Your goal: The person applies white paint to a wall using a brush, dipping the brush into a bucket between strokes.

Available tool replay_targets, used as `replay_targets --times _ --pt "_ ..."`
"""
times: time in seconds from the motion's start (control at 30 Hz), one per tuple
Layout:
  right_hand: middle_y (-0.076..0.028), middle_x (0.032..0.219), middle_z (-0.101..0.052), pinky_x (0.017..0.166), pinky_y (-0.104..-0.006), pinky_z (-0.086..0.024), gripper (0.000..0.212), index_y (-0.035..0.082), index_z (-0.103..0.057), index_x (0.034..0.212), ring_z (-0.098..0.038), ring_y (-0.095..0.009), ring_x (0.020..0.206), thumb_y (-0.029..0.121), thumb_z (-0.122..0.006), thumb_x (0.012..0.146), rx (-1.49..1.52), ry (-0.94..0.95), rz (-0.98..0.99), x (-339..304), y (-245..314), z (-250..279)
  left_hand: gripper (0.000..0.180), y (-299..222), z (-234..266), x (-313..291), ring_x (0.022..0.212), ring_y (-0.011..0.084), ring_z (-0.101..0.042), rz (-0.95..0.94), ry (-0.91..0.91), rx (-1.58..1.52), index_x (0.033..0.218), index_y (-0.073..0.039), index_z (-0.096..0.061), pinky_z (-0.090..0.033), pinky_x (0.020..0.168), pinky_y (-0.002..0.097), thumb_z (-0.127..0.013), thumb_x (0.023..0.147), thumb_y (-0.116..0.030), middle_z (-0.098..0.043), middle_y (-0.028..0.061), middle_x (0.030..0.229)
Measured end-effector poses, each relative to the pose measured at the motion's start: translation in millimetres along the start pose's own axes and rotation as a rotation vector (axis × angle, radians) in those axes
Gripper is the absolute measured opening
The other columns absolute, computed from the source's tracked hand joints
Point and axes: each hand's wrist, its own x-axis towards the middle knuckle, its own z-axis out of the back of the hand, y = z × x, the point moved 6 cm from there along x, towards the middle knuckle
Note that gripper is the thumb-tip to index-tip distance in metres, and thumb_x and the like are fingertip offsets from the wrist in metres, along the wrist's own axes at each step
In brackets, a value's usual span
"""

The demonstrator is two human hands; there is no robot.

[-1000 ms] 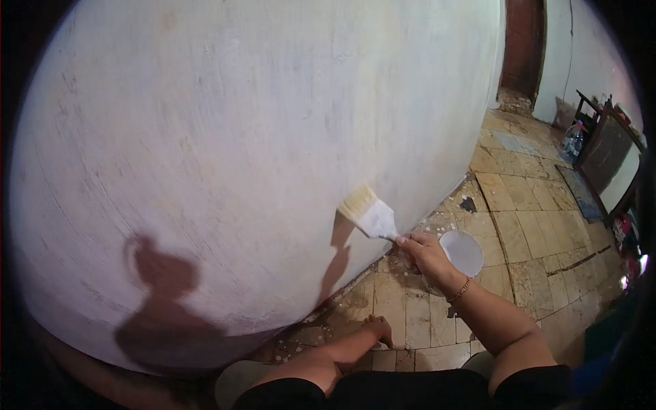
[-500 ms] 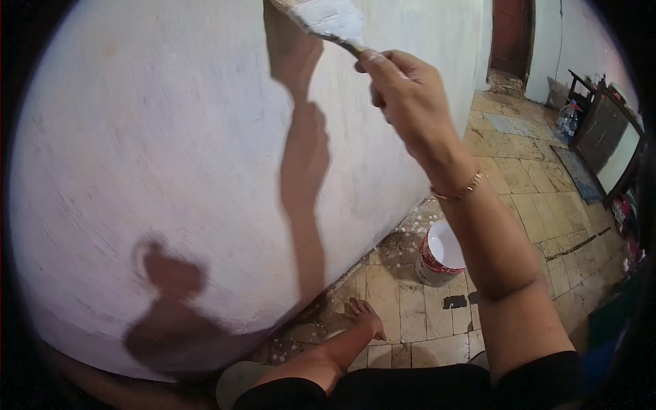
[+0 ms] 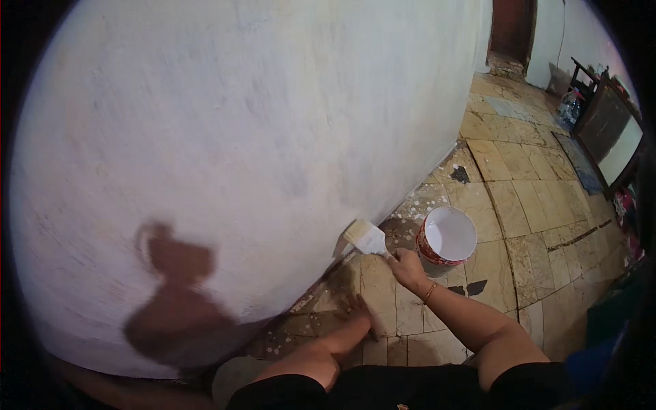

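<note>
My right hand [image 3: 410,270] is closed round the handle of a wide paintbrush [image 3: 369,238], which is smeared with white paint. The brush's bristles point left, close to the foot of the white wall [image 3: 273,171]; I cannot tell whether they touch it. Just right of my right hand stands a bucket [image 3: 418,240] with white inside and a red band outside. My left hand [image 3: 357,318] is low by the wall's base with its fingers spread over the tiled floor [image 3: 410,316], holding nothing; it is slightly blurred.
White paint spots and dark patches mark the tiles near the bucket. A framed panel [image 3: 610,133], a clear plastic bottle [image 3: 569,108] and a dark mat [image 3: 579,162] stand or lie at the right. A dark reddish door [image 3: 511,31] is at the back.
My right hand has brought the paintbrush down from high on the wall to near its foot, beside the bucket. My left hand stays low over the floor.
</note>
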Motion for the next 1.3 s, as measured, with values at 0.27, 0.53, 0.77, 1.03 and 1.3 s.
replay_targets --times 0.27,0.53,0.77,1.03,1.3 --pt "-0.03 0.086 -0.062 0.078 -0.0457 -0.048 0.034 -0.006 -0.065 0.08 -0.061 -0.043 0.087 0.025 -0.053 0.083 -0.29 0.136 -0.052 77.8 7.1 1.6 0.147 -5.4 15.4 -16.3 0.133 0.0501 0.016 0.01 0.067 0.074 0.144 -0.014 0.018 -0.01 0.101 0.0699 -0.086 0.047 -0.051 0.027 0.0207 0.146" --pt "-0.023 0.068 -0.062 0.062 -0.0399 -0.047 0.035 -0.008 -0.062 0.079 -0.062 -0.031 0.064 0.026 -0.059 0.086 0.019 0.037 0.172 11.8 140.3 129.9 0.148 -3.2 25.9 -25.4 0.133 0.0511 0.017 0.014 0.105 0.086 0.144 -0.013 0.017 -0.008 0.102 0.0691 -0.086 0.045 -0.053 0.026 0.0217 0.146" --pt "-0.004 0.061 -0.049 0.052 -0.0274 -0.038 0.022 -0.004 -0.058 0.085 -0.044 -0.008 0.058 0.018 -0.06 0.088 0.456 -0.116 0.356 -25.7 183.1 162.5 0.149 -1.3 25.5 -26.1 0.132 0.0519 0.017 0.014 0.131 0.101 0.144 -0.013 0.016 -0.006 0.102 0.0684 -0.086 0.044 -0.055 0.024 0.0226 0.147" --pt "-0.004 0.065 -0.051 0.055 -0.0276 -0.041 0.023 -0.001 -0.054 0.086 -0.047 -0.011 0.059 0.022 -0.054 0.093 0.328 -0.045 0.338 12.6 85.7 12.6 0.151 -3.0 32.7 -36.4 0.132 0.0528 0.017 0.006 0.186 0.114 0.144 -0.012 0.016 -0.004 0.103 0.0676 -0.086 0.042 -0.056 0.023 0.0236 0.147" --pt "-0.012 0.058 -0.058 0.048 -0.0343 -0.046 0.029 -0.004 -0.056 0.08 -0.057 -0.017 0.05 0.023 -0.054 0.09 -0.001 0.2 0.034 -8.3 -7.8 -35.4 0.154 -2.3 -8.3 -16.8 0.13 0.0541 0.019 0.041 -0.147 0.133 0.144 -0.012 0.018 -0.003 0.102 0.0688 -0.086 0.04 -0.059 0.023 0.024 0.147"
